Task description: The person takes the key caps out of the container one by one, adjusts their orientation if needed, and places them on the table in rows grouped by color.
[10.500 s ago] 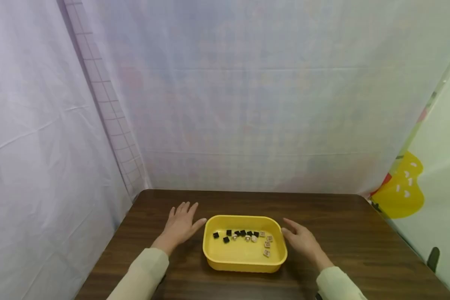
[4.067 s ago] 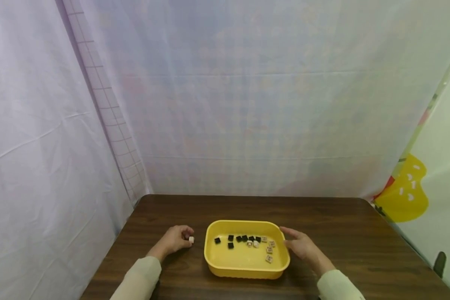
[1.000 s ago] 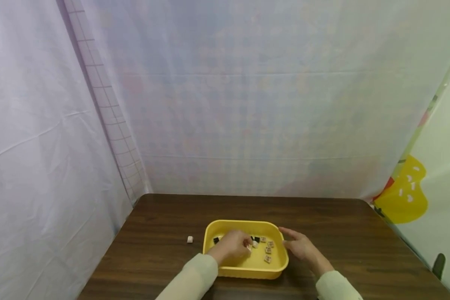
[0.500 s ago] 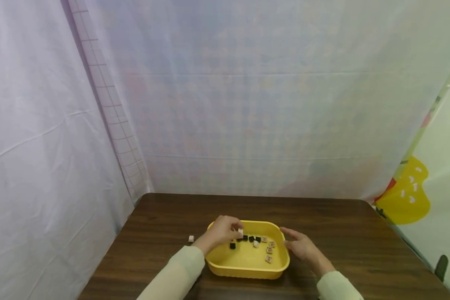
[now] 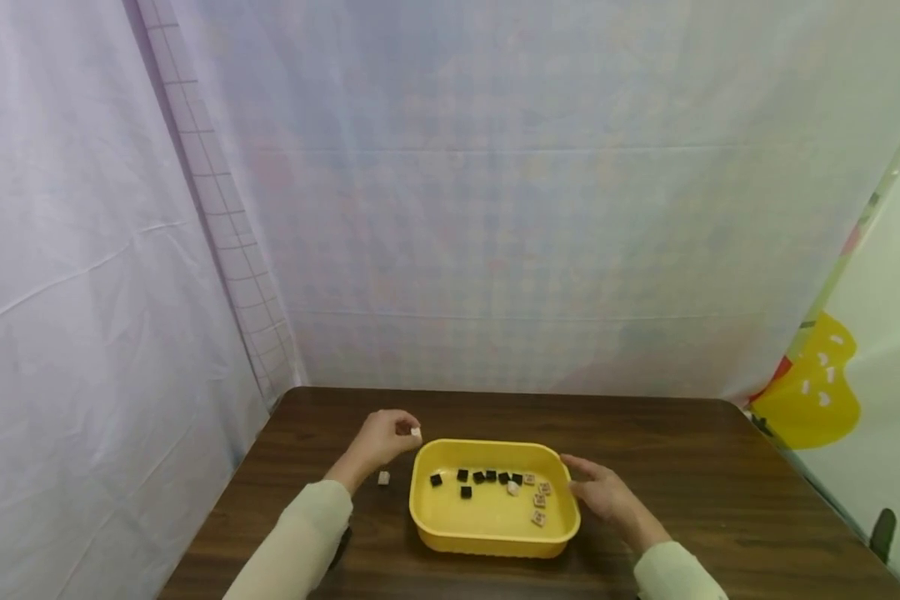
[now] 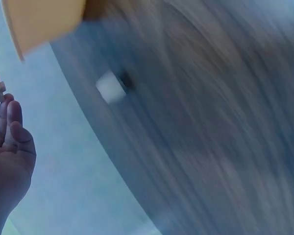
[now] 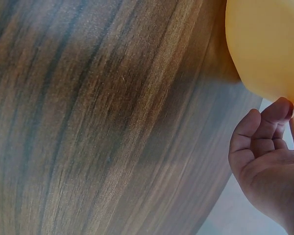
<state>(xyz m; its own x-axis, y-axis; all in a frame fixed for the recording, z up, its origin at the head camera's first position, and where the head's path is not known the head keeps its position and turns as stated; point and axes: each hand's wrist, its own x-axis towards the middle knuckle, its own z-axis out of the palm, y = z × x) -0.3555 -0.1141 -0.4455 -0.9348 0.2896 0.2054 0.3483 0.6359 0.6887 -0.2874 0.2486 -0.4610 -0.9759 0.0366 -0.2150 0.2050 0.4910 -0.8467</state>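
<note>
- Left hand (image 5: pixel 378 437): pinching one small white cube (image 5: pixel 416 432) near the yellow basin's (image 5: pixel 495 546) far left corner; fingers partly hiding it.
- Right hand (image 5: pixel 603 492): gripping the basin's right rim; frame edge cutting the hand off in the right wrist view.
- Second white cube (image 5: pixel 384 478): lying on the tabletop (image 5: pixel 645 450), blurring in the left wrist view.
- Black cubes (image 5: pixel 466 492), pale tiles (image 5: pixel 539 518): lying inside the basin, markings being illegible.

Smooth plastic with a low sheen is seen on the tub (image 5: pixel 495 546) touching the right fingers (image 7: pixel 247 128), and smooth, plastic-looking faces on the cube (image 5: pixel 416 432) pinched in the left fingers (image 5: pixel 397 415). Beneath them the table (image 5: pixel 660 454) is faced in streaked, faintly shiny wood grain; beyond them the curtain (image 5: pixel 510 250) is made of creased, matt cloth.
</note>
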